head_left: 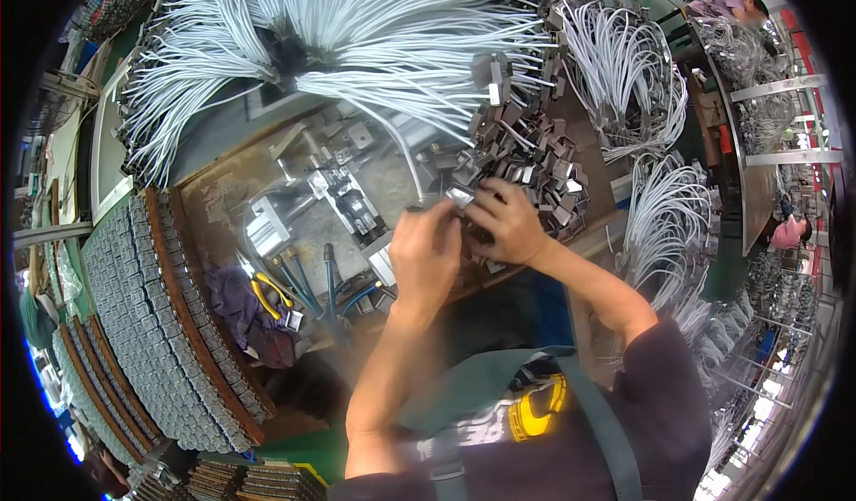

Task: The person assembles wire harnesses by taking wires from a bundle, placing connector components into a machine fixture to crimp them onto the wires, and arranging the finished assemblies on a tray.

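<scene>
My left hand (423, 256) and my right hand (510, 220) meet over the near edge of the workbench. Between their fingertips sits a small shiny metal housing (460, 195); my right fingers close round it. My left fingers are pinched together beside it, and what they hold is hidden. A white cable (409, 155) hangs down from the large cable bundle (374, 20) to just above my left hand. Beyond my right hand lies a heap of small dark metal housings (544, 158). To the left of my hands stands a metal jig (349, 200) on the bench.
Yellow-handled pliers (266, 296) and a dark cloth (234, 305) lie at the bench's near left, beside blue-handled tools (330, 278). Stacked rows of grey parts (156, 323) stand on the left. More white cable bundles (615, 64) line the right. Other people work at the far right.
</scene>
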The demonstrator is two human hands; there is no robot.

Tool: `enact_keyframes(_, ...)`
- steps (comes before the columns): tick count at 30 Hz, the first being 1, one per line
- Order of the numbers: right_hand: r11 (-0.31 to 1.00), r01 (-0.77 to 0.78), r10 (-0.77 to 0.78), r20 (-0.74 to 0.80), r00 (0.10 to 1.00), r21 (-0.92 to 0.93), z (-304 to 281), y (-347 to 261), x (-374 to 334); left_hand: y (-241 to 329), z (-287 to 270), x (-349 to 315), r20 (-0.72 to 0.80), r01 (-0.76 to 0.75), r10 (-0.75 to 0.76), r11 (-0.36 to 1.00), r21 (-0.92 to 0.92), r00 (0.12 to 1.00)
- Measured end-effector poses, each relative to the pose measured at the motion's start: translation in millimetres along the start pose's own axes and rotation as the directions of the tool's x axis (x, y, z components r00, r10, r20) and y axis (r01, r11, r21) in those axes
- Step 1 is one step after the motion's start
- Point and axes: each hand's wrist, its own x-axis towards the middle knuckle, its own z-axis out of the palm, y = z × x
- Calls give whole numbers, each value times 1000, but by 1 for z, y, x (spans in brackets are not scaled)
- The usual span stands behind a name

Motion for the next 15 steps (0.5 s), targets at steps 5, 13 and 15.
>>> enact_keyframes(5,992,-35,39,31,999,-117,-17,33,2,-3,-2,-5,36,10,-9,1000,-21,999)
enact_keyframes(13,970,-171,204,203,958,-172,-44,17,1,5,-12,-11,-3,37,-37,999,-34,999)
enact_keyframes(15,976,-163,191,203,960,-145,-56,0,10,3,-13,-12,-35,6,-7,1000,-30,999)
